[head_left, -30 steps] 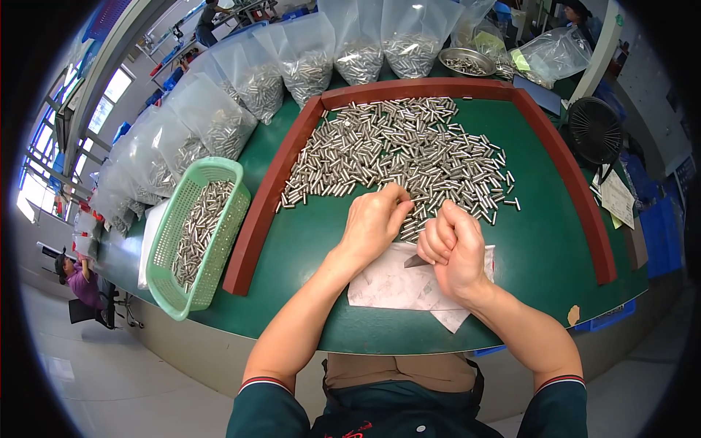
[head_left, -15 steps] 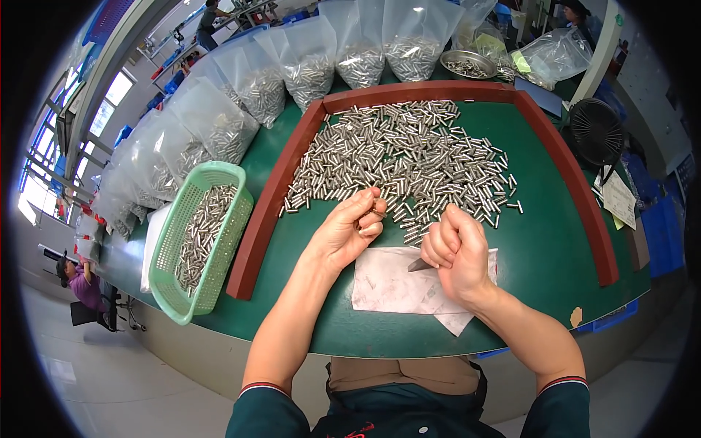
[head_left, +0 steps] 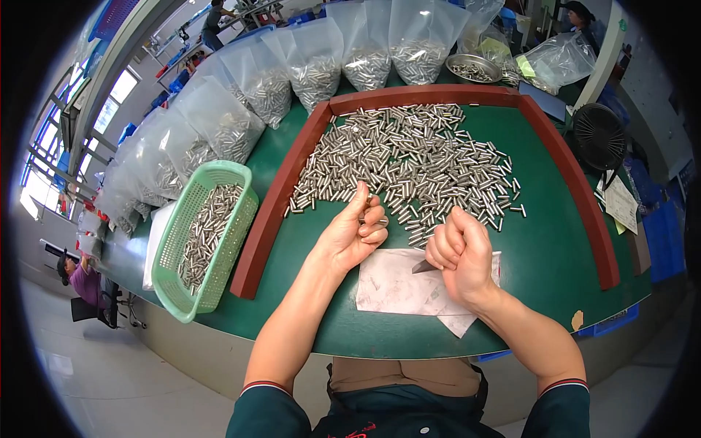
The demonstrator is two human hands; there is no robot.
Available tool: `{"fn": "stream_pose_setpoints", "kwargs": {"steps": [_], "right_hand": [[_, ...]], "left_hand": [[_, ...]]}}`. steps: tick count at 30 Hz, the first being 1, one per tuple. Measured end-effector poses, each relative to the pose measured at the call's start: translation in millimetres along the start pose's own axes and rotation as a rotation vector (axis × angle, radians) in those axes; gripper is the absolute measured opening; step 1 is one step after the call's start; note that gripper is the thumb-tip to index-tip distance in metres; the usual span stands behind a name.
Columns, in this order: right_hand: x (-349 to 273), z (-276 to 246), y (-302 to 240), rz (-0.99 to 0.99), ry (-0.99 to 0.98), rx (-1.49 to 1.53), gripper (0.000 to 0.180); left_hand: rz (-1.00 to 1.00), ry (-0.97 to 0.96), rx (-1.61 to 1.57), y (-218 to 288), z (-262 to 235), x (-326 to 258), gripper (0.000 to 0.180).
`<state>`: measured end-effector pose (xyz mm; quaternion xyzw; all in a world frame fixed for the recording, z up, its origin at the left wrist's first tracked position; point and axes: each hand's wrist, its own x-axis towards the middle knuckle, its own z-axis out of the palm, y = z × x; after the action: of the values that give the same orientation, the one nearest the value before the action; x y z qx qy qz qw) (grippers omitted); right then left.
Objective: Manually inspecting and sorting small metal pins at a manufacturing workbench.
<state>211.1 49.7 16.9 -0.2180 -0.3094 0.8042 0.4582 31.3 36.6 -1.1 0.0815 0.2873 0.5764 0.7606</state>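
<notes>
My left hand (head_left: 347, 238) is curled closed, its thumb raised, around at least one short metal pin (head_left: 382, 220) that shows between the fingers. To its right, my right hand (head_left: 465, 259) makes a fist on a dark, pointed blade (head_left: 423, 268); the handle is hidden in the palm. Beneath the right fist lies a stained, pale cloth (head_left: 387, 288). Just beyond both hands spreads a wide heap of shiny cylindrical metal pins (head_left: 409, 157) on the green tabletop (head_left: 548, 219).
Dark red rails (head_left: 274, 197) border the heap on three sides. A light green basket (head_left: 166, 244) of pins stands outside the left rail. Several clear bags (head_left: 314, 62) of pins line the back and left, with a metal bowl (head_left: 475, 67) and black fan (head_left: 599, 135) at right.
My left thumb has lifted off the fingertips and now points up, and the fingers have curled in. The right fist stays nearly where it was. The whole view has shifted slightly.
</notes>
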Motion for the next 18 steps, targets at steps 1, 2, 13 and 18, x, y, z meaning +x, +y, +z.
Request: {"fn": "stream_pose_setpoints", "kwargs": {"steps": [1,2,13,18], "right_hand": [[0.4,-0.4,0.1,-0.001,0.005,-0.002,0.045],[1.0,-0.8,0.1,0.0,0.005,-0.002,0.045],[-2.6,1.9,-1.8,0.034,0.022,-0.021,0.044],[-4.3,5.7,1.0,0.006,0.018,-0.032,0.044]], "left_hand": [[0.0,0.0,-0.001,0.0,-0.3,0.7,0.033],[-0.008,0.002,-0.003,0.2,-0.5,1.7,0.033],[0.233,0.0,0.327,14.5,9.2,-14.0,0.02],[1.132,0.501,1.074,64.4,16.4,-59.1,0.019]]}}
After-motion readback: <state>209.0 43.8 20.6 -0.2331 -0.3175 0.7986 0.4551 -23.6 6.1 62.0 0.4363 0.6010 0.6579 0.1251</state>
